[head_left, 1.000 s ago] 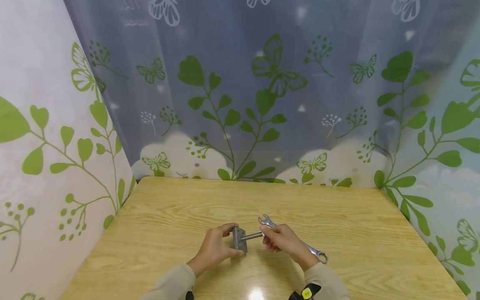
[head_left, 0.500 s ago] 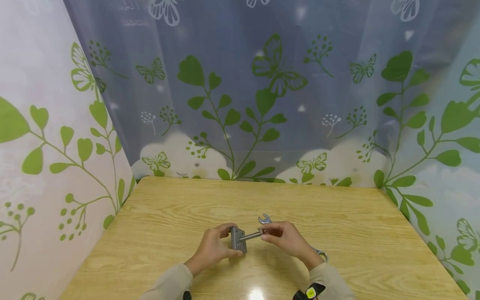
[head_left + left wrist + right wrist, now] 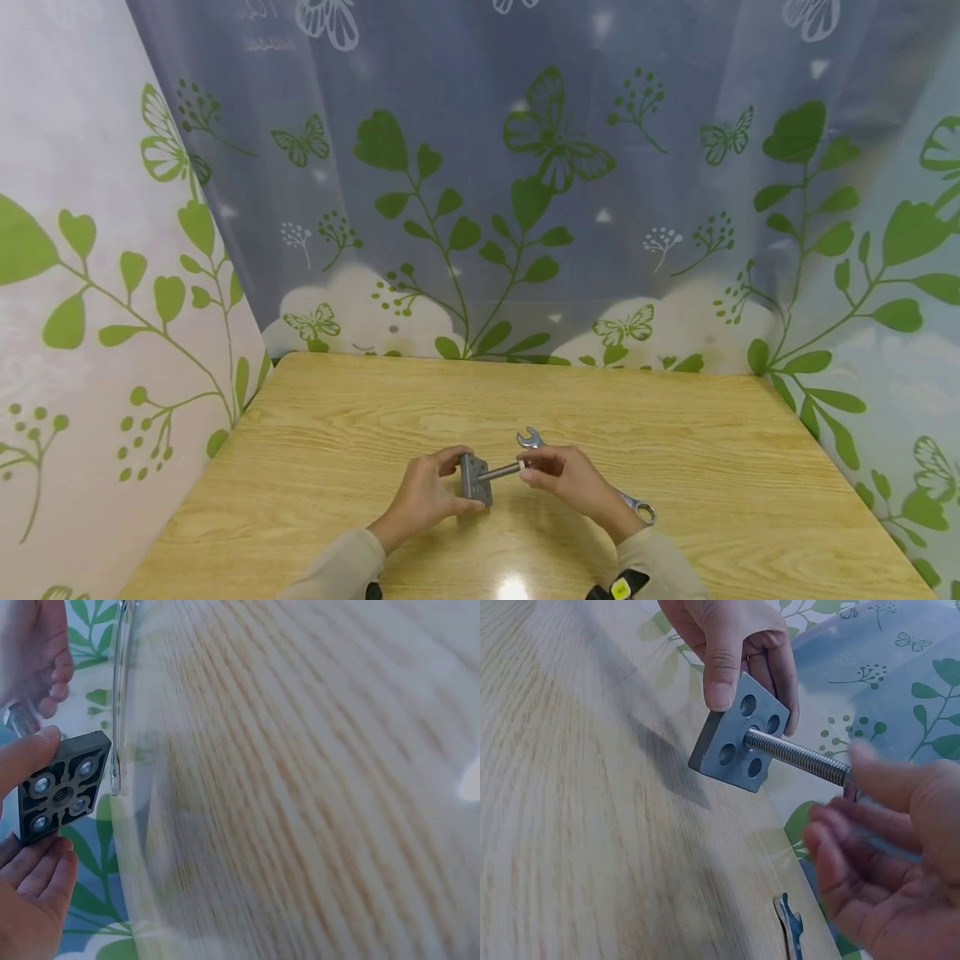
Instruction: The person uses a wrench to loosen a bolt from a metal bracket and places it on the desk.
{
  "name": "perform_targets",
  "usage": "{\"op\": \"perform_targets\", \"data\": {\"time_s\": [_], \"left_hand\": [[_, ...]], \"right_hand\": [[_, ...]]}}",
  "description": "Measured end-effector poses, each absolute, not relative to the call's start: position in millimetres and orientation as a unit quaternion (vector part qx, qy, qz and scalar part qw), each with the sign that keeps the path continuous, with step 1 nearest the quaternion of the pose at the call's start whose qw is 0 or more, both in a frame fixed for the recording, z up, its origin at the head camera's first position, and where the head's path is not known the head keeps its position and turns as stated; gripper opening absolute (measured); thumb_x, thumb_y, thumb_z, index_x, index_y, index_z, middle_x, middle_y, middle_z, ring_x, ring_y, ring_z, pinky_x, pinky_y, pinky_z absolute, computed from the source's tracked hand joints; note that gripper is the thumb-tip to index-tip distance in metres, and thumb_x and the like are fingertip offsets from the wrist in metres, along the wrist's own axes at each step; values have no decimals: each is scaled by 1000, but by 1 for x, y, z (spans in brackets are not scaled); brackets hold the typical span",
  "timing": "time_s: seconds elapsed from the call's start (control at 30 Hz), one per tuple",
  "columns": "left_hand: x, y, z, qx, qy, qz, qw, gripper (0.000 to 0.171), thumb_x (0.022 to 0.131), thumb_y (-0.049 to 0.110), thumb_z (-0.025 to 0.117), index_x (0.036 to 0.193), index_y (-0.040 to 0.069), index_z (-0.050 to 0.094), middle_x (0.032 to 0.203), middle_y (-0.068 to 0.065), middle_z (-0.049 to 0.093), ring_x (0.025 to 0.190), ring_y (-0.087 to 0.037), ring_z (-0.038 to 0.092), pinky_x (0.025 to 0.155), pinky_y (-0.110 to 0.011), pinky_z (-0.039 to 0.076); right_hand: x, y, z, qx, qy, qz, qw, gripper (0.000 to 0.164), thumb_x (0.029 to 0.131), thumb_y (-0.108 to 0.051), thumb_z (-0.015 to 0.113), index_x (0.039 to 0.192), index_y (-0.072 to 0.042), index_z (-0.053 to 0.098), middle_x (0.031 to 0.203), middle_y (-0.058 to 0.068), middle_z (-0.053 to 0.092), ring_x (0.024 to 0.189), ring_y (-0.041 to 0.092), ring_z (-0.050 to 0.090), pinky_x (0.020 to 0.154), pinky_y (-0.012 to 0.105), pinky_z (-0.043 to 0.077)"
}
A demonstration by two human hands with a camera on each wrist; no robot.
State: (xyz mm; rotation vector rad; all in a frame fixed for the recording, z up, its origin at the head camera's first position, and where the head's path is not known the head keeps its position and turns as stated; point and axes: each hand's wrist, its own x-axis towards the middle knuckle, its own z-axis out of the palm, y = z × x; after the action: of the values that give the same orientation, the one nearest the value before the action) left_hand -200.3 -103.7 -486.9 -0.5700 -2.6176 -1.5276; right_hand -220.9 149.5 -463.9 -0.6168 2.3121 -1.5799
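Observation:
My left hand [image 3: 423, 497] grips a grey square metal plate [image 3: 476, 480] by opposite edges, thumb on one and fingers on the other. A long threaded bolt [image 3: 799, 758] stands out of the plate's centre, with several round holes around it. At the bolt's far end, my right hand [image 3: 577, 482] pinches the hex head between thumb and fingers; blur covers part of this grip in the right wrist view. The plate's back [image 3: 61, 796], with several rivet-like studs and a threaded middle hole, faces the left wrist camera. Behind my right hand lies a combination wrench [image 3: 531, 438], its middle hidden.
The wrench's ring end [image 3: 645, 512] shows beside my right wrist. Everything is over a wood-grain table [image 3: 360, 408]. A printed curtain [image 3: 480, 208] with leaves and butterflies rises behind the table's far edge and along both sides.
My right fingers have gone from curled close at the bolt's end to a straighter pinch, with the hand shifting slightly. Plate and bolt have moved a touch left; the wrench stays put.

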Motion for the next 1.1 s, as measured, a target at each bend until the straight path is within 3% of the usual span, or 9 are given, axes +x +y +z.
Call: {"op": "perform_targets", "data": {"time_s": [0.17,0.3,0.5,0.67,0.8,0.93,1.1], "left_hand": [[-200,-103,-487,-189,-855,-482,38,71,62,16,90,123,-3,59,115,-17,67,105,-35,65,89,-44,55],[-200,-101,-487,-197,-861,-468,46,71,62,16,91,123,-4,59,114,-18,67,104,-35,65,87,-43,56],[-201,-100,-487,-199,-870,-448,51,72,63,17,91,124,-3,59,115,-16,67,104,-32,65,88,-40,56],[-200,-100,-486,-201,-871,-446,49,72,63,17,90,124,-4,59,116,-17,67,105,-32,65,88,-41,56],[-200,-100,-487,-203,-869,-449,47,71,63,17,90,123,-4,59,116,-17,67,105,-32,65,88,-40,56],[-200,-101,-488,-205,-861,-463,43,71,63,16,90,123,-5,59,115,-16,67,106,-31,65,89,-40,56],[-200,-102,-487,-202,-853,-480,41,70,63,16,90,122,-3,60,114,-15,68,105,-31,65,89,-40,56]], "right_hand": [[-220,145,-466,-147,801,-555,168,53,100,-40,48,99,9,66,83,10,67,76,23,64,71,42,58],[-219,141,-465,-103,807,-554,178,64,100,-50,42,86,8,66,73,7,65,66,19,61,60,33,54],[-219,138,-462,-83,812,-546,187,56,98,-44,51,76,6,65,61,0,58,54,10,53,51,24,46],[-219,142,-458,-107,806,-548,197,49,96,-40,56,85,7,66,67,1,59,60,11,54,58,29,51],[-220,147,-458,-150,808,-544,170,35,93,-31,64,98,3,69,82,5,65,74,14,60,70,34,56],[-221,148,-459,-198,815,-533,114,27,88,-19,70,107,0,70,97,11,69,87,19,64,75,27,57],[-220,145,-459,-228,812,-533,73,25,86,-6,70,110,3,68,102,17,69,90,22,66,76,20,56]]}}
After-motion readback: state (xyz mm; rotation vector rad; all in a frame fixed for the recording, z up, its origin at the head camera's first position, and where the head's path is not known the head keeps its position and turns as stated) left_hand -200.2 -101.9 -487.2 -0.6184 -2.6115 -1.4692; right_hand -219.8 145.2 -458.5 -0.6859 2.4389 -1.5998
